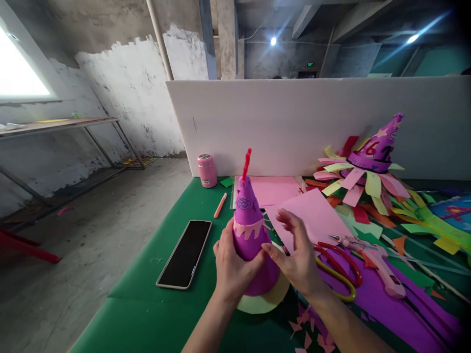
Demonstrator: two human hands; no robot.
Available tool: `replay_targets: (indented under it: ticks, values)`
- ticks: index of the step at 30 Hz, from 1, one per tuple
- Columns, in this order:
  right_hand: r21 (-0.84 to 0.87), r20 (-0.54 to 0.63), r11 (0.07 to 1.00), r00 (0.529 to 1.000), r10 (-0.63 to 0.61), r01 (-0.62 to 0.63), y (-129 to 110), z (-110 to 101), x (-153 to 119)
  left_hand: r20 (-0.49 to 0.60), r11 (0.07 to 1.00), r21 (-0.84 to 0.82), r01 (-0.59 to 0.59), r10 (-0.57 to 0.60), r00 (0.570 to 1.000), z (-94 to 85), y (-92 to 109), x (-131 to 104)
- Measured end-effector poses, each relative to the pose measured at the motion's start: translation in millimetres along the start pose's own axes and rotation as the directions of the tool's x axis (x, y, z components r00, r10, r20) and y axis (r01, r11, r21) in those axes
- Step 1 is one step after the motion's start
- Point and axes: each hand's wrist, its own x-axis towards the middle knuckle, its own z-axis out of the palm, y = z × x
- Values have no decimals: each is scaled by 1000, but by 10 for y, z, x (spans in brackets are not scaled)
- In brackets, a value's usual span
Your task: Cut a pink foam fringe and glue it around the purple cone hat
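A purple paper cone hat [263, 279] stands upright in front of me, on a pale yellow round brim [255, 305]. It carries a jagged pink paper band [250, 229], a drawn oval patterned with zigzags, and a red fuzzy stem [247, 164] at its tip. My left hand [235, 267] is wrapped round the cone's near left side, the thumb lying across its front. On the right, my right hand [296, 257] has its fingers apart and curved, with the thumb tip at the cone's side. Nothing shows between those fingers.
Left of the hat lie a phone [186, 254] and an orange marker [220, 205]; a pink jar [207, 170] stands behind. To the right are scissors [346, 289], a pink glue gun [382, 267], paper scraps and a finished-looking purple hat [375, 147]. A white board [275, 117] borders the table's back.
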Motion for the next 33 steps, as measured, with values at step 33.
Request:
replay_targets:
  ticks: [33]
  values:
    - [-494,139,703,844,-518,512,-177,95,201,-93,944,309,115,-90,992,-106,167,-15]
